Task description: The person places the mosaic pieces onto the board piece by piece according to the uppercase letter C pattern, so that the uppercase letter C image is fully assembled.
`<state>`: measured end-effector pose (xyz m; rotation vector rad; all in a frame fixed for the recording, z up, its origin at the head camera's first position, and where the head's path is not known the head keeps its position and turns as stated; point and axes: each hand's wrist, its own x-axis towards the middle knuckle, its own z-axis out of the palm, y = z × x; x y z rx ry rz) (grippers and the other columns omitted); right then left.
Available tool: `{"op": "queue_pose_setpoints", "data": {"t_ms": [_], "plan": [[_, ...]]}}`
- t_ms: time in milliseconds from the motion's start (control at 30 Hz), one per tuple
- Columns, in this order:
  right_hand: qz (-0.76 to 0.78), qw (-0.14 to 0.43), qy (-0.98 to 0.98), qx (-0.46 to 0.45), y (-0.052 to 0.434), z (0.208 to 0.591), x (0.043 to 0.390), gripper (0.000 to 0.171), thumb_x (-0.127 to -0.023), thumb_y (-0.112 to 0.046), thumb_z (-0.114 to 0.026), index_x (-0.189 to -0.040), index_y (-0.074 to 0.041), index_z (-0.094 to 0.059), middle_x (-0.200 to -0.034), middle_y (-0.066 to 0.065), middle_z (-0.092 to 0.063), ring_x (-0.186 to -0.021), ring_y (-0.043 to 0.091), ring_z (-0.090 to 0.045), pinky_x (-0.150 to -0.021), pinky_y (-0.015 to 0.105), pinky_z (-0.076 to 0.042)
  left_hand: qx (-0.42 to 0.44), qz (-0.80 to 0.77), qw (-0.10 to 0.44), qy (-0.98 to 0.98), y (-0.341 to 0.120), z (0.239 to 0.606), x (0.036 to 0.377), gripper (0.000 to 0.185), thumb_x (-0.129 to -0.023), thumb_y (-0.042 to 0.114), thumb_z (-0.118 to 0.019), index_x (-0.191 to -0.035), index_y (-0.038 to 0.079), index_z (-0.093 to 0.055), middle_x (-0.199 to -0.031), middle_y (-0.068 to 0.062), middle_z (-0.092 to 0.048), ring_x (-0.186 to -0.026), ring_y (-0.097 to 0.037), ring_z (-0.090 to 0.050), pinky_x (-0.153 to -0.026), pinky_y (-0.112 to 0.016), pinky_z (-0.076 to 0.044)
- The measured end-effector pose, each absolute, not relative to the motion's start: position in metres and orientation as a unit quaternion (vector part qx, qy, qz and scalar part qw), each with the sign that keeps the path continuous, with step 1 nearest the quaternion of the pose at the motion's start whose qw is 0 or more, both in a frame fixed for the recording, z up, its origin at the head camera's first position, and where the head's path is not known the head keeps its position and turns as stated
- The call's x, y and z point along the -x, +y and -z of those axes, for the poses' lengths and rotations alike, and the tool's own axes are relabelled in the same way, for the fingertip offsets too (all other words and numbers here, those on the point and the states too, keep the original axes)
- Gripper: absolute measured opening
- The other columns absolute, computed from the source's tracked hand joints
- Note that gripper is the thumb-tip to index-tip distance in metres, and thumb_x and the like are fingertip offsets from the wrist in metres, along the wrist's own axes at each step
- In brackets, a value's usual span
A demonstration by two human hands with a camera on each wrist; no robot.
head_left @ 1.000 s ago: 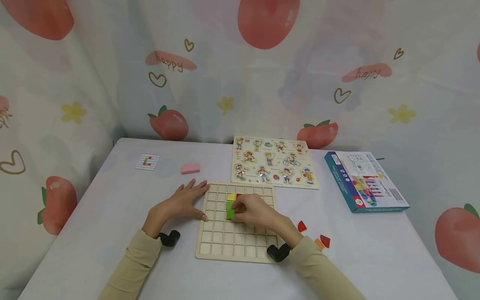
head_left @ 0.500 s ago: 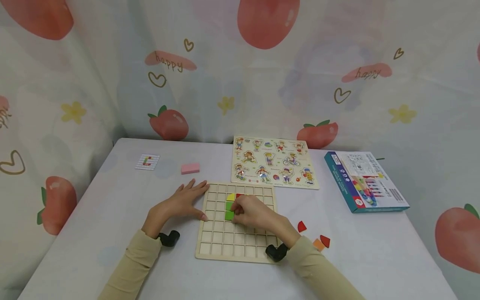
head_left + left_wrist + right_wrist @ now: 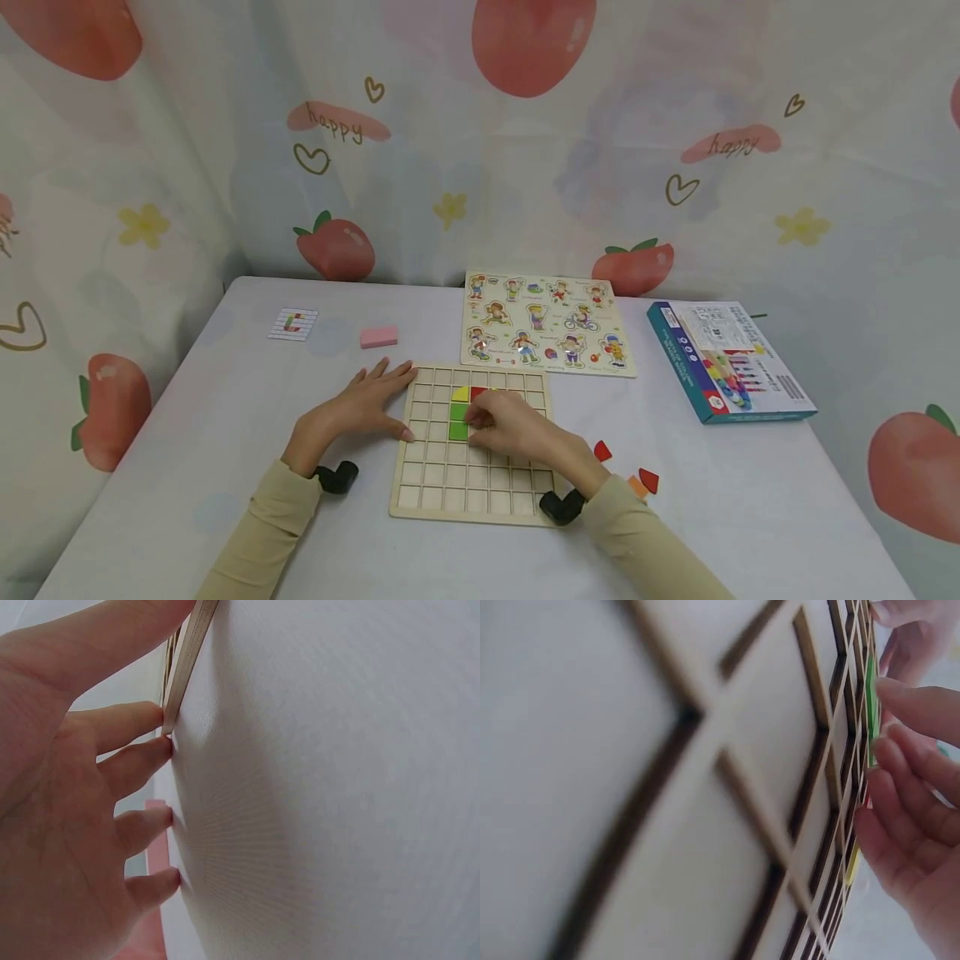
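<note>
My left hand [image 3: 363, 404] lies with spread fingers at the left edge of the wooden grid board [image 3: 435, 512]. In the left wrist view, its thumb and first fingertips meet the board's side [image 3: 184, 682]. Over the board's middle, my right hand [image 3: 513, 425] has bent fingers, with index and thumb tips apart at the right edge of the green tiles [image 3: 458, 430]. These tiles lie flat in the grid below a yellow quarter-round piece [image 3: 461, 394]. Partly covered by the hand is a red piece [image 3: 477, 392]. The thumb [image 3: 915, 709] overlaps a green tile [image 3: 870, 705] in the right wrist view.
Loose red pieces [image 3: 648, 481] and an orange tile [image 3: 637, 486] lie to the board's right. Behind it are a picture puzzle board [image 3: 551, 323] and a pink block [image 3: 378, 337]. A pattern card [image 3: 293, 324] sits back left, a colourful box [image 3: 731, 362] at right.
A second ago the lower green tile looked tilted under my right fingertips; now it lies flat in its cell. The right fingers have shifted slightly right. My left hand has stayed put.
</note>
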<state>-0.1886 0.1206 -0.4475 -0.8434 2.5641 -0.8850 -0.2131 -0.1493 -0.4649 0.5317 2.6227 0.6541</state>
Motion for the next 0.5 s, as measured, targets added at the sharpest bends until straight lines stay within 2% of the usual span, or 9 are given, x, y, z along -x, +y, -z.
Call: {"op": "queue_pose_setpoints", "data": {"t_ms": [233,500], "plan": [[0.304,0.125,0.902,0.281,0.139,0.446,0.184,0.014,-0.086,-0.018,-0.074,-0.098,-0.013,-0.068,-0.086,-0.01,-0.063,-0.079,0.006,-0.056,-0.071,0.022,-0.05,-0.192,-0.234,0.19,0.934,-0.149,0.462,0.211,0.105,-0.072,0.047,-0.082,-0.155,0.018,-0.025,-0.164,-0.002,-0.017,-0.152,-0.035,0.0,-0.121,-0.059,-0.001],[0.308,0.116,0.909,0.257,0.166,0.443,0.18,0.016,-0.086,-0.018,-0.074,-0.1,-0.014,-0.068,-0.086,-0.009,-0.062,-0.079,0.009,-0.055,-0.068,0.02,-0.049,-0.192,-0.243,0.194,0.931,-0.15,0.463,0.211,0.105,-0.072,0.047,-0.082,-0.155,0.018,-0.026,-0.164,-0.002,-0.017,-0.152,-0.036,0.001,-0.122,-0.058,0.0]]}}
